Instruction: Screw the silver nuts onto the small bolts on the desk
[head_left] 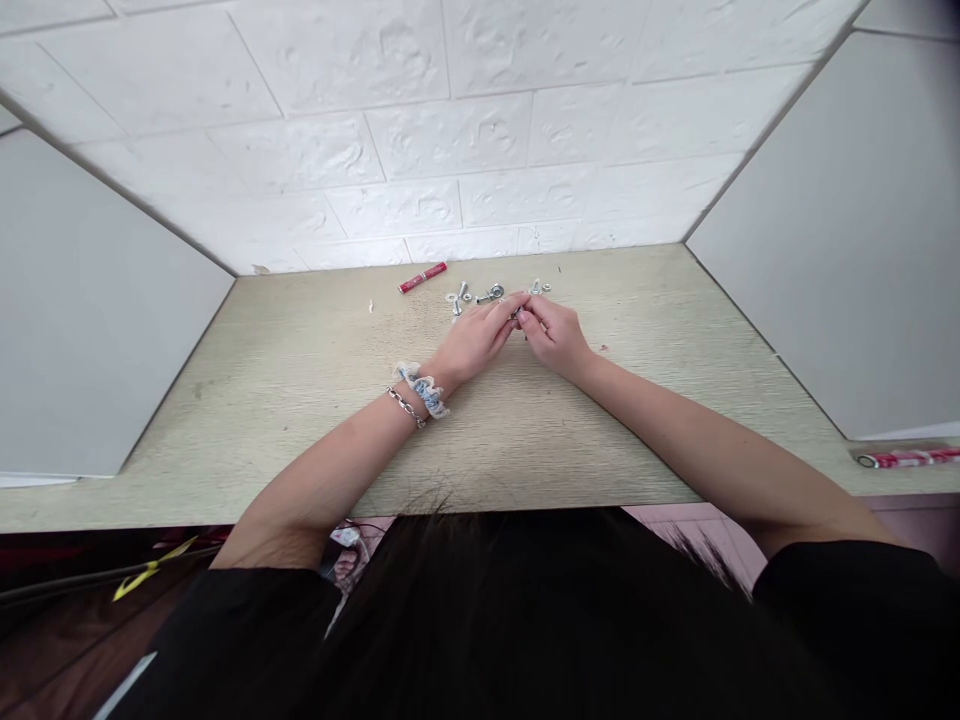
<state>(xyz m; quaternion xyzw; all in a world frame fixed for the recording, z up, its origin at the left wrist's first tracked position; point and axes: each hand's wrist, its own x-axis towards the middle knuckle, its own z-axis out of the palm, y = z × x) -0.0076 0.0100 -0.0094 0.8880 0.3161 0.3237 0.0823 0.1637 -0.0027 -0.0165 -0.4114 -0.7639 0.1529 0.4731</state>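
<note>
My left hand (474,340) and my right hand (556,334) meet above the wooden table (555,430). Their fingertips pinch a small metal piece (517,314) between them; fingers cover most of it, so its kind is unclear. A lace-trimmed blue scrunchie and a chain bracelet circle my left wrist. Just beyond my left fingers lie bolts (463,291) with a nut and a washer close by. Another bolt with a round metal fitting (496,292) rests behind the fingertips. Past my right fingers are a bolt with a washer (535,288) and a nut (547,287).
A red tube (422,277) lies near the white brick wall (420,205). Grey panels stand at the left (97,320) and right (840,230). Another red tube (907,458) rests by the right panel. A small white scrap (370,306) sits on the left.
</note>
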